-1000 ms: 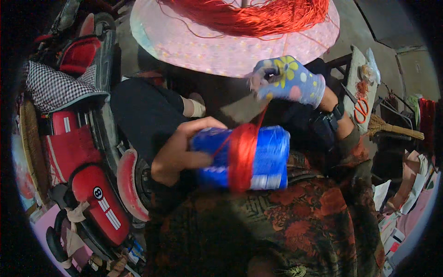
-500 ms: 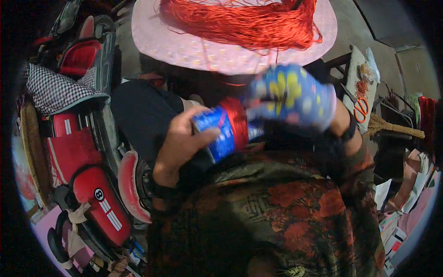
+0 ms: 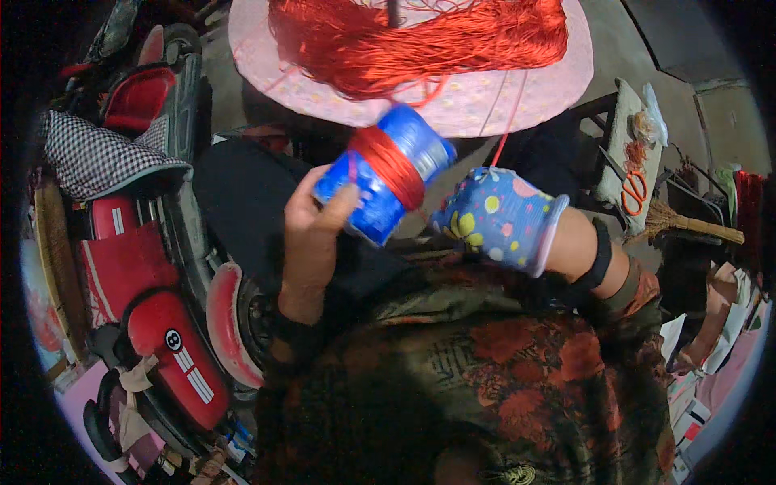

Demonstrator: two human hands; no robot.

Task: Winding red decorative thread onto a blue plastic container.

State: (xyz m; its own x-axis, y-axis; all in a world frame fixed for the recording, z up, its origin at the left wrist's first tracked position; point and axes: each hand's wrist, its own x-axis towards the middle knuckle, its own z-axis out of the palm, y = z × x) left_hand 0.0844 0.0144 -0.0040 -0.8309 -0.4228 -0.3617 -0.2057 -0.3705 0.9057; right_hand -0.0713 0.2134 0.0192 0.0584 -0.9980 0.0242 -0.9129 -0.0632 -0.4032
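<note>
The left hand [image 3: 311, 234] rises from about six o'clock with the wrist bent and the fingers curled upward, clenched around the lower end of a blue can [image 3: 384, 182] that tilts toward one o'clock. A band of red cord [image 3: 392, 166] is wound about the can's middle. The right hand [image 3: 497, 218] — covered by a blue glove dotted with yellow and pink — comes in from four o'clock and sits just beside the can at its three o'clock side; whether its fingers pinch the cord cannot be told, as they are turned away. At twelve o'clock a pink tray [image 3: 517, 97] carries a loose heap of red cord, a strand dropping toward the glove. At nine o'clock stands a red ride-on toy car [image 3: 153, 323], and at two o'clock orange-handled scissors [image 3: 634, 190] lie on a board. The thumb lies across the can's near side — fingertips just below the wound band.
</note>
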